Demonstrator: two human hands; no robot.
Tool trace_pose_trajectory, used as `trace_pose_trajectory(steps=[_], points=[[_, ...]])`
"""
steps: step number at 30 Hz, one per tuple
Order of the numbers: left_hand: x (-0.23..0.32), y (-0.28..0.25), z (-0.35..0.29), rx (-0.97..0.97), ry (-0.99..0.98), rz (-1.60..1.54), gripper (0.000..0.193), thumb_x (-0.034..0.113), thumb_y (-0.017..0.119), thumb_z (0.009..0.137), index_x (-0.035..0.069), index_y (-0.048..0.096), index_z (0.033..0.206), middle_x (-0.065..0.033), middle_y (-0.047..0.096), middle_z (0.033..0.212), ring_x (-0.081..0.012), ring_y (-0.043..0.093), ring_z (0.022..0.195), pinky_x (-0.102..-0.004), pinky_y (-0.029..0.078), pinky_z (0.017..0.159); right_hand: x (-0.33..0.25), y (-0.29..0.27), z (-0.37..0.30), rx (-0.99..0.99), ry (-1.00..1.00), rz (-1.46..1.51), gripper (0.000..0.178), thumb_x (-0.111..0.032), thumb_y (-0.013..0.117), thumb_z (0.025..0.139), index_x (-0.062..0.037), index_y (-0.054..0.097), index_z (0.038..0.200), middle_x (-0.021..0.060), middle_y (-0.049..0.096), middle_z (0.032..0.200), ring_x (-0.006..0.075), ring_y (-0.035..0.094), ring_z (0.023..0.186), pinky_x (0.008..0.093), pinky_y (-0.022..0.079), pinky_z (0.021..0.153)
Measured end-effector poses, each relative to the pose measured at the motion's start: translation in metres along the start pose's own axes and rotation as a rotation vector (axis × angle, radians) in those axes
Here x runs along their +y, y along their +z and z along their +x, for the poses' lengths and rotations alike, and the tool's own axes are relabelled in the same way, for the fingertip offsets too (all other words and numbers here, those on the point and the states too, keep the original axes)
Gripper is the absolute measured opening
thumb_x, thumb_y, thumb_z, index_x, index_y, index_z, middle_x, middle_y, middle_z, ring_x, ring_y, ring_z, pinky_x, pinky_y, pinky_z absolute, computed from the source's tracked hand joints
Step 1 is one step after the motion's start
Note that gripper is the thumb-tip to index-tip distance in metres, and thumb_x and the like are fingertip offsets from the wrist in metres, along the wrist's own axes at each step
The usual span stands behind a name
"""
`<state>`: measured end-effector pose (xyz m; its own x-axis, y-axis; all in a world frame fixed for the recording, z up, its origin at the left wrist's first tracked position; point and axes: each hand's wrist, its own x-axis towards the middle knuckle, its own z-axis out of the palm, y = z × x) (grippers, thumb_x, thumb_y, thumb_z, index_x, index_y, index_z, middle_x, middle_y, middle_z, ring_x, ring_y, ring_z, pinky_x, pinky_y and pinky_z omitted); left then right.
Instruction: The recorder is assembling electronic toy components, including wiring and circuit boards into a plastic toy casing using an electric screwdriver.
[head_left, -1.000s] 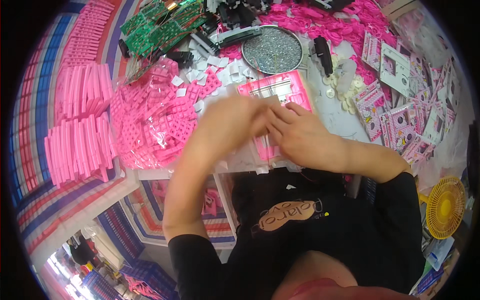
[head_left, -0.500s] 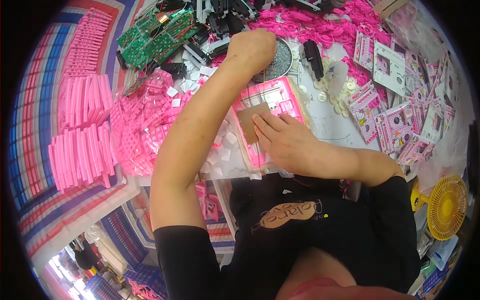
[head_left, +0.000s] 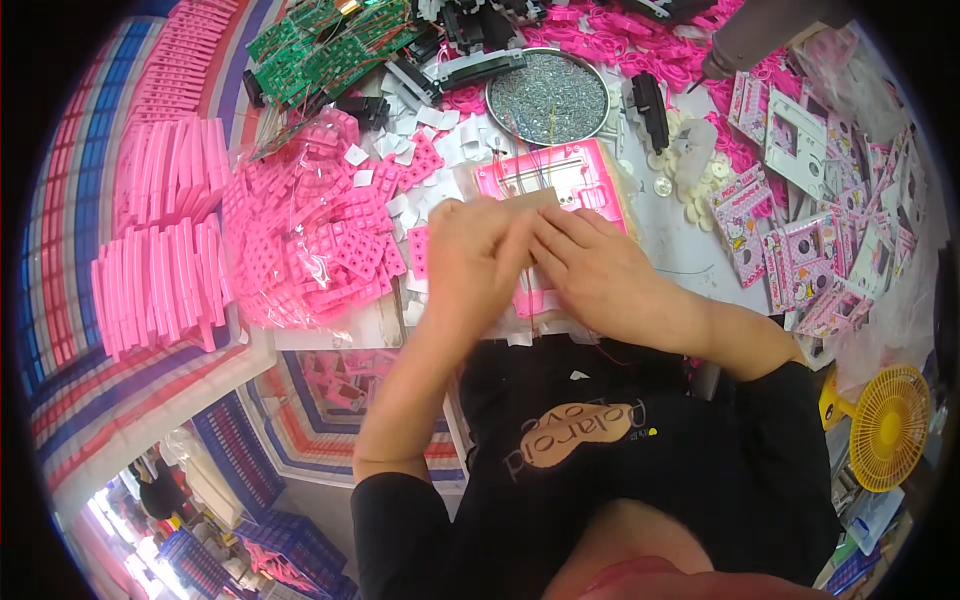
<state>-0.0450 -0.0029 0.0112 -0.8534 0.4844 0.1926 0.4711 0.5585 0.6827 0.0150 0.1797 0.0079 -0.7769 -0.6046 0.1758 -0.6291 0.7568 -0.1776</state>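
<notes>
Beneath the brown card (head_left: 533,199), near the front edge of the tabletop (head_left: 690,235), lies the pink casing (head_left: 598,185). The right hand (head_left: 605,280) rests at the card. The left hand (head_left: 465,250) has returned from the metal dish (head_left: 608,108) at twelve o'clock, so both hands now meet; I cannot tell what either grip holds. A grey tool (head_left: 760,42) has appeared toward two o'clock.

1. Here's the pale-topped bench (head_left: 665,235), stretching right across the middle!
2. Over on the left, striped sheeting (head_left: 65,290) in red, white and blue, sweeping along the edge.
3. Far right, a yellow fan (head_left: 892,428), round grille on show.
4. Down lower left, bright glare (head_left: 125,535), blue baskets (head_left: 190,560) just beside it!
</notes>
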Motion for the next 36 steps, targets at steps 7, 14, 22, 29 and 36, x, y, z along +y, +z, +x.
trace_pose_trajectory(steps=[7, 14, 22, 29, 36], points=[[-0.006, 0.016, -0.044, 0.025, -0.008, 0.024, 0.004, 0.008, 0.068, 0.089, 0.009, 0.064, 0.087, -0.0042, 0.072, 0.102, -0.0226, 0.067, 0.111, -0.0517, 0.024, 0.109, 0.1, -0.067, -0.005, 0.735, 0.181, 0.705, 0.026, -0.006, 0.063, 0.091, -0.0009, 0.061, 0.117, 0.0215, 0.068, 0.108, 0.031, 0.067, 0.091, 0.0424, 0.055, 0.083], [-0.011, 0.029, -0.041, 0.13, 0.097, 0.081, 0.009, 0.013, 0.073, 0.084, 0.012, 0.065, 0.089, -0.0014, 0.072, 0.1, -0.0183, 0.068, 0.109, -0.0539, 0.021, 0.111, 0.146, -0.115, 0.076, 0.409, 0.007, 1.444, 0.046, -0.01, 0.062, 0.095, 0.0, 0.05, 0.138, 0.0155, 0.067, 0.111, 0.0218, 0.067, 0.09, 0.0389, 0.054, 0.083], [-0.02, 0.041, -0.045, 0.236, 0.094, 0.004, 0.011, 0.011, 0.075, 0.083, 0.012, 0.068, 0.091, -0.0012, 0.073, 0.098, -0.017, 0.07, 0.105, -0.0551, 0.018, 0.114, 0.03, -0.032, 0.058, 0.487, 0.074, 1.51, 0.047, -0.017, 0.072, 0.092, -0.0046, 0.047, 0.13, 0.0069, 0.057, 0.071, 0.014, 0.051, 0.055, 0.0281, 0.041, 0.048], [-0.019, 0.04, -0.043, 0.27, 0.062, -0.012, 0.011, 0.01, 0.077, 0.08, 0.013, 0.07, 0.088, 0.0003, 0.073, 0.094, -0.0167, 0.071, 0.1, -0.055, 0.016, 0.116, 0.012, -0.012, 0.05, 0.547, 0.068, 1.608, 0.037, -0.012, 0.07, 0.091, -0.0015, 0.054, 0.122, 0.0019, 0.055, 0.074, 0.0076, 0.051, 0.063, 0.0248, 0.042, 0.056], [-0.024, 0.04, -0.042, 0.27, 0.105, -0.024, 0.015, 0.008, 0.079, 0.079, 0.012, 0.07, 0.089, 0.0003, 0.074, 0.096, -0.0165, 0.071, 0.102, -0.0571, 0.016, 0.117, 0.009, -0.005, 0.051, 0.509, 0.044, 1.42, 0.035, -0.013, 0.065, 0.095, -0.0024, 0.046, 0.123, 0.0041, 0.052, 0.066, 0.0107, 0.049, 0.054, 0.0298, 0.043, 0.051]])
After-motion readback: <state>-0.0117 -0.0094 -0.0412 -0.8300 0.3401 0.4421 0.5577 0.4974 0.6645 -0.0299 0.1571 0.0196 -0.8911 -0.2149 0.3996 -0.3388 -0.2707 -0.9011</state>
